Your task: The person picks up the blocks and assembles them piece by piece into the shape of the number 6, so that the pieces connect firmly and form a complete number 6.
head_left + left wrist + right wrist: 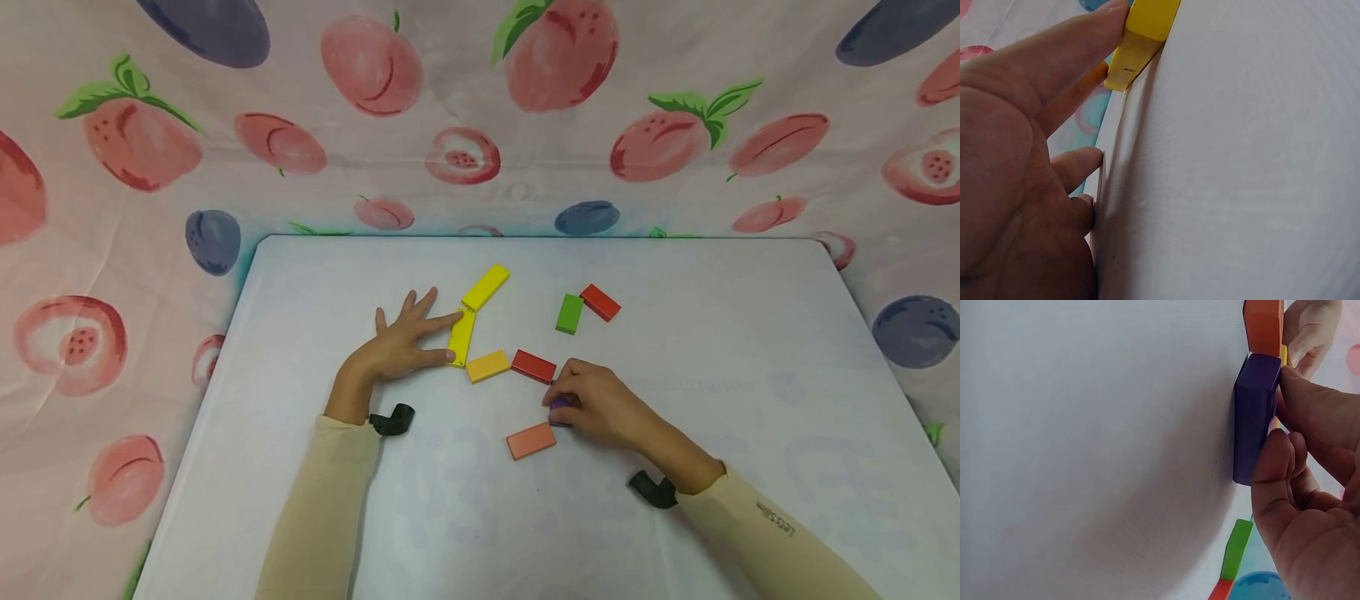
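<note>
A fruit-printed sheet [457, 67] is hanging behind and beside a white table [690, 333]. In the head view, blocks are lying flat in a bent chain: an upper yellow block [486, 287] is meeting a lower yellow block [465, 335], followed by an amber block [487, 367] and a red block [533, 366]. A purple block [560, 402] is continuing the bend, with an orange block [531, 440] lying just beyond. A green block [569, 314] and a second red block [601, 302] are forming a separate pair, corners near or touching. The left hand [401, 343] is spreading its fingers wide, thumb and forefinger touching the lower yellow block, seemingly steadying it. The right hand [592, 404] is curling round the purple block, apparently controlling its angle between its neighbours. In the left wrist view, the thumb is pressing a yellow block; the other fingers are holding nothing. In the right wrist view, thumb and fingers are pinching the purple block, whose far end is standing against or just beside the orange block; contact is not being shown clearly.
</note>
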### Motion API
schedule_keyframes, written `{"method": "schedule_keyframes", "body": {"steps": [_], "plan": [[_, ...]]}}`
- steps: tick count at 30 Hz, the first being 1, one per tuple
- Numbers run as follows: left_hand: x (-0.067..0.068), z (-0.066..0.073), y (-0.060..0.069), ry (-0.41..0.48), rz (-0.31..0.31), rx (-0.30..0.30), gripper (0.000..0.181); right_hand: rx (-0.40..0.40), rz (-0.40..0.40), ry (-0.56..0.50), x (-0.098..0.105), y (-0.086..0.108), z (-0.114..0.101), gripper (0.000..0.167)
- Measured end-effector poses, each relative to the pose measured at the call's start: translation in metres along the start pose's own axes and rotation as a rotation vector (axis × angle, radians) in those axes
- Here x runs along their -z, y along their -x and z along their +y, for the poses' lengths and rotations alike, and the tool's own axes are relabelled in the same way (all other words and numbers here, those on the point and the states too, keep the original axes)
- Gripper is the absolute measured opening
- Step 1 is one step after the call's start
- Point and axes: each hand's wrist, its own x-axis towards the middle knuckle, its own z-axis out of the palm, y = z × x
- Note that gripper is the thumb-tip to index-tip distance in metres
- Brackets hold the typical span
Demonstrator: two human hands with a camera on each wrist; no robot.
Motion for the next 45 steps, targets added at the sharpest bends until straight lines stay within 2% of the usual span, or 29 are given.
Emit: {"method": "schedule_keyframes", "body": {"steps": [7, 13, 21, 38, 45], "plan": [[0.0010, 0.0010, 0.0000, 0.001, -0.002, 0.000, 0.067, 0.032, 0.026, -0.031, -0.0008, 0.0008, 0.0009, 0.017], [0.0010, 0.0015, 0.0000, -0.004, -0.007, 0.003, 0.066, 0.046, -0.024, -0.091, -0.0005, 0.0023, -0.0027, 0.017], [0.0019, 0.0016, 0.0004, 0.002, -0.007, 0.006, 0.067, 0.018, -0.080, -0.031, -0.0044, 0.0031, -0.0055, 0.013], [0.0012, 0.0012, 0.0005, -0.007, -0.014, 0.011, 0.067, 0.031, -0.076, 0.001, -0.0048, 0.0041, -0.0057, 0.013], [0.0015, 0.0019, 0.0003, -0.012, -0.007, 0.009, 0.067, 0.027, -0.081, -0.017, -0.0043, 0.0042, -0.0047, 0.014]]}}
